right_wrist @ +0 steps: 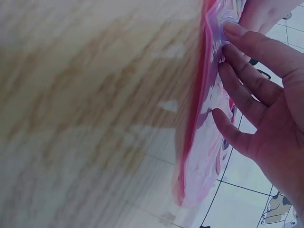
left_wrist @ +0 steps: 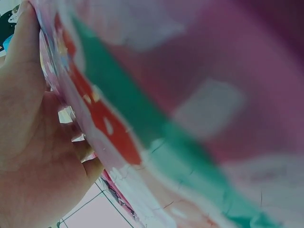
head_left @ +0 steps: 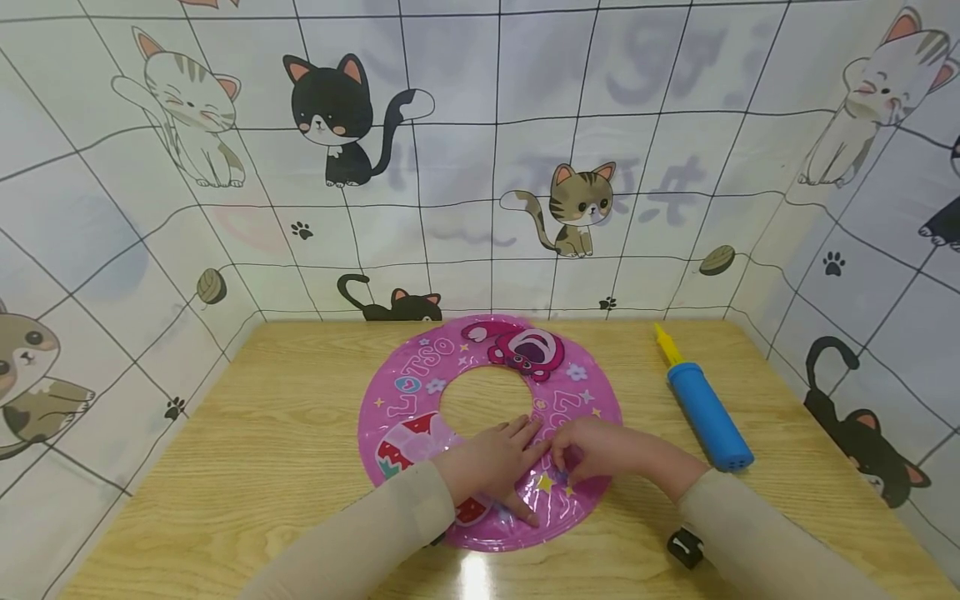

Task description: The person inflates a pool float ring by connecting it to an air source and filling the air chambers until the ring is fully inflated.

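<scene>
1. We had the ring (head_left: 401,400) flat on the table (head_left: 285,433), approx. mid, w/ its hole facing up and bare wood showing thru.
2. Our L hand (head_left: 495,462) lay on the ring's near side, fingers straight and spread, palm down, grasping nothing.
3. Our R hand (head_left: 603,446) was just beside it, on the ring's near R part. Fingers were bent, tips touching the vinyl; thumb was at a clear nub (right_wrist: 230,22). Couldn't tell if we'd pinched the nub or only touched it.
4. Ring was pink, w/ "LOTSO" lettering, a bear print (head_left: 528,350) on the far side and a strawberry print (head_left: 405,442) near L, partly under our L sleeve (head_left: 375,533).
5. Pump (head_left: 708,417) lay R of the ring, apart from it: blue body, yellow nozzle pointing away from us.
6. Wall (head_left: 465,167) behind was white w/ blk grid lines, cats, etc.
</scene>
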`<state>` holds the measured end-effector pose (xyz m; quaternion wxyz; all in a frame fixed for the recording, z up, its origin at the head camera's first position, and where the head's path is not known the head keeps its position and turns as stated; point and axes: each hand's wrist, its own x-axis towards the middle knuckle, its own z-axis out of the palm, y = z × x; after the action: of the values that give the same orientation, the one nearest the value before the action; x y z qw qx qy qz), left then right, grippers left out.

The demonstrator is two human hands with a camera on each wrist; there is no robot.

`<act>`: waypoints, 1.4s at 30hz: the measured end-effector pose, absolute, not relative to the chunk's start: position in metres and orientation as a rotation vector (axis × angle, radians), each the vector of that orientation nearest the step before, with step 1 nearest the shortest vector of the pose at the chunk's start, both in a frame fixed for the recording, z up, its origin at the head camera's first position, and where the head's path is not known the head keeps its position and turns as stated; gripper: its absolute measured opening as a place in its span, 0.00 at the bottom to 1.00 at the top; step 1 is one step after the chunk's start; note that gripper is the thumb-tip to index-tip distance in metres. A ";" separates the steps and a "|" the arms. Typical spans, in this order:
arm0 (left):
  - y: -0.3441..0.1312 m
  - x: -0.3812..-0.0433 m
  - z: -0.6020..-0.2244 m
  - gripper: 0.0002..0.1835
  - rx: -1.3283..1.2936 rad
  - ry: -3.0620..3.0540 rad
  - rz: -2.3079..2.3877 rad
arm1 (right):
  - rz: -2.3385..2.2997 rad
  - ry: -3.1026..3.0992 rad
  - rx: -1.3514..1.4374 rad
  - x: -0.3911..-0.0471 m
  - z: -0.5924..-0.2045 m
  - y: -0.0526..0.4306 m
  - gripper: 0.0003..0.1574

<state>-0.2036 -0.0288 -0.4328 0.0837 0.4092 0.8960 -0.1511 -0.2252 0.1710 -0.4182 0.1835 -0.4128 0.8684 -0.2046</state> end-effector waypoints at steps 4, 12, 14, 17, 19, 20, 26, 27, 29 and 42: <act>-0.028 -0.205 -0.435 0.62 1.222 2.666 -0.442 | -0.554 2.441 -1.181 -0.226 -0.418 0.170 0.13; -0.029 -0.205 -0.437 0.63 1.226 2.688 -0.439 | -0.520 2.443 -1.217 -0.227 -0.419 0.170 0.12; -0.029 -0.205 -0.437 0.63 1.233 2.693 -0.445 | -0.518 2.449 -1.223 -0.226 -0.419 0.170 0.12; -0.029 -0.205 -0.436 0.63 1.234 2.691 -0.448 | -0.523 2.465 -1.227 -0.225 -0.421 0.171 0.12; -0.028 -0.204 -0.434 0.63 1.226 2.681 -0.452 | -0.537 2.479 -1.218 -0.224 -0.422 0.172 0.12; -0.028 -0.204 -0.433 0.63 1.221 2.677 -0.456 | -0.549 2.482 -1.214 -0.224 -0.423 0.172 0.11; -0.027 -0.204 -0.432 0.63 1.183 2.659 -0.451 | -0.611 2.491 -1.197 -0.223 -0.427 0.175 0.08; -0.027 -0.204 -0.433 0.63 1.179 2.659 -0.449 | -0.615 2.493 -1.202 -0.223 -0.427 0.176 0.08; -0.027 -0.205 -0.434 0.63 1.177 2.662 -0.452 | -0.626 2.496 -1.208 -0.222 -0.427 0.176 0.07; -0.029 -0.206 -0.435 0.63 1.199 2.660 -0.500 | -0.696 2.471 -1.281 -0.223 -0.429 0.177 0.07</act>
<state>-0.2063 -0.0288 -0.4350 0.0906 0.4032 0.8949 -0.1683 -0.2235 0.1768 -0.4294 0.1358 -0.4424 0.8533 -0.2403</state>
